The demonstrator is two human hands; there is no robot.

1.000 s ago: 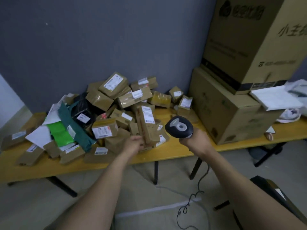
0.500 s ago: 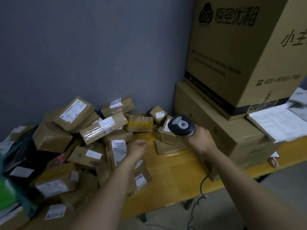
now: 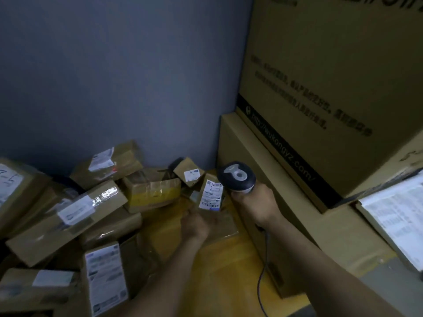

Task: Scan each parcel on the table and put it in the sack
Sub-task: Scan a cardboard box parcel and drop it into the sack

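Your right grip (image 3: 254, 202) is wrapped round the handle of a barcode scanner (image 3: 237, 177), held above the yellow surface (image 3: 219, 271) beside stacked cartons (image 3: 332, 76). Your left grip (image 3: 194, 224) meets a small labelled parcel (image 3: 211, 197) at the pile's edge; whether its fingers have closed cannot be told.

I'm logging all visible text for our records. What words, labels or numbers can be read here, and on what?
"http://wukongyz.com/": on the black band of the upper big carton; the first letters are faint.
Chinese print on that carton: too blurred to read.
Parcel labels: too small.
Handwriting on the left parcel: unclear.
Printed sheet: blurred.
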